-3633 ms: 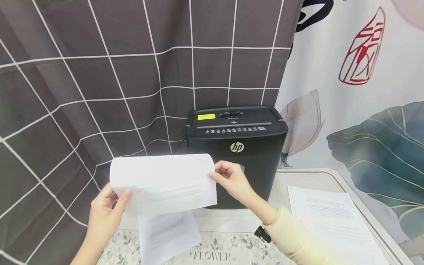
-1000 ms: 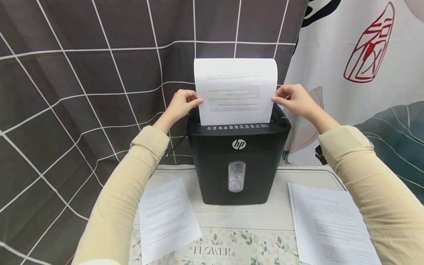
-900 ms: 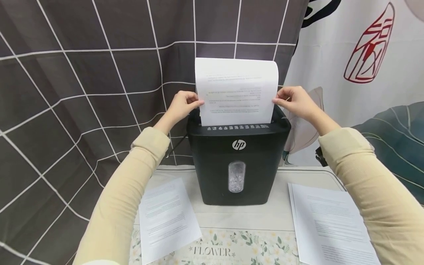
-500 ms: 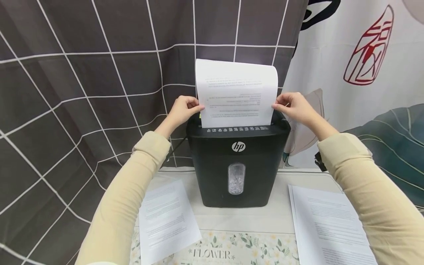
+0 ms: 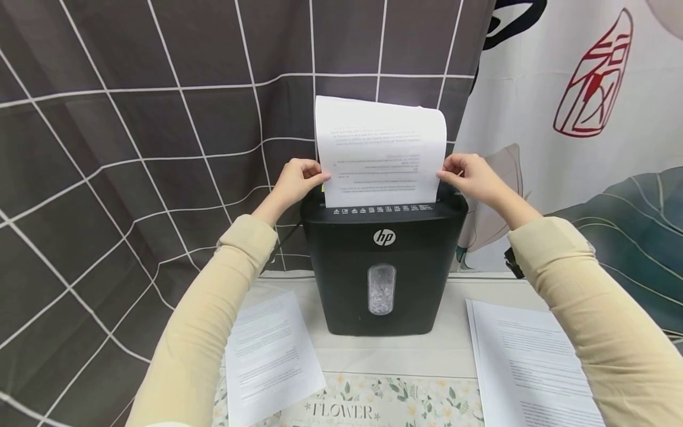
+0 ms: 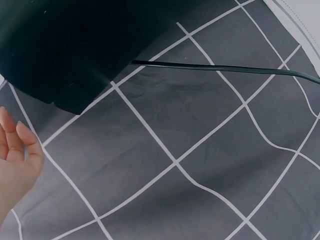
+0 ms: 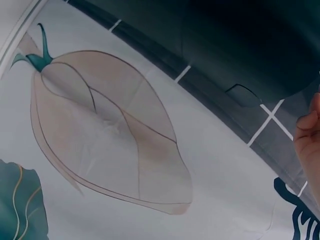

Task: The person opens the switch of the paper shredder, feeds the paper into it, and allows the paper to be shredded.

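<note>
Here, the left hand (image 5: 295, 179) and right hand (image 5: 472, 177) pinch a printed sheet (image 5: 381, 154) at the top of a black shredder (image 5: 344, 267).
Just above the middle of the frame, the sheet stands with its bottom edge at the shredder's lid and its top curving over, thumb and fingers gripping one side edge each; how far it reaches into the slot cannot be told. On the shredder's front, at the centre, a clear window (image 5: 381, 289) shows pale scraps. Another printed page (image 5: 272, 362) lies in the lower left of the frame, and a paper stack (image 5: 533, 362) in the lower right, partly behind the right sleeve (image 5: 597, 320). A dark checked curtain (image 5: 187, 136) fills the upper left.
</note>
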The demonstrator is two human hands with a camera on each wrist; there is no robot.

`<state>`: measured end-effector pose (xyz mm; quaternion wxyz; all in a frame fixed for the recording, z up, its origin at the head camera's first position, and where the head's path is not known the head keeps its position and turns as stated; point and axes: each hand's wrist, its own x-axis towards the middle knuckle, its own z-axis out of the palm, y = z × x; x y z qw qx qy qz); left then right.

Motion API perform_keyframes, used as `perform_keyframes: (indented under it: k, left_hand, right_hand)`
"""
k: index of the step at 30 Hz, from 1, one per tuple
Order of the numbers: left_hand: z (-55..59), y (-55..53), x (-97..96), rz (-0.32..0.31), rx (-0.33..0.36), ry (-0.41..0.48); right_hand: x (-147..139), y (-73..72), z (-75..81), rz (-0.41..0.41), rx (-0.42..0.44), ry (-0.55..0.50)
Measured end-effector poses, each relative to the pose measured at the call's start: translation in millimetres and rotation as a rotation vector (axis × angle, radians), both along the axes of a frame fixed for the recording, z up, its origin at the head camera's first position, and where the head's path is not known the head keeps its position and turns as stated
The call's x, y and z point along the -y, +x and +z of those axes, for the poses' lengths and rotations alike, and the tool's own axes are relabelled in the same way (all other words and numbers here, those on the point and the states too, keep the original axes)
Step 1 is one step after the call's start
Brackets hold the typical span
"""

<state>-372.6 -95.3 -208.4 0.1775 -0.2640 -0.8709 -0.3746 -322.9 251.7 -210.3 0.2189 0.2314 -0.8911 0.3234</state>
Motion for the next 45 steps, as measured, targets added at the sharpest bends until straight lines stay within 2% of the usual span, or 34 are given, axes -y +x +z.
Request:
perform_keyframes:
  k: [4,9,13,27,40,45]
  left_hand:
    - [-1.3,-0.7,-0.8,0.007,0.0,-0.011]
    - [-0.1,-0.4,-1.6,-0.003,-0.003,-0.024]
    - [0.5,2.3,-1.5,-0.008,0.009,-0.033]
    - [-7.2,2.2,1.5,0.011,0.012,-0.057]
    - [-6.8,4.9,1.0,0.024,0.029,-0.1]
    - [-7.3,4.3,1.2,0.003,0.082,-0.09]
  right_hand:
    - [0,0.1,-1.7,0.0,-0.014,0.042]
    - [3,1.3,0.8,-0.06,-0.049,0.175]
    - [5,1.8,2.5,-0.049,-0.07,0.236]
    - [9,0.9,1.1,-0.065,-0.074,0.272]
    - [10,1.8,1.0,-0.061,-0.047,0.27]
    - [11,1.5,-1.1,-0.025,-0.019,0.255]
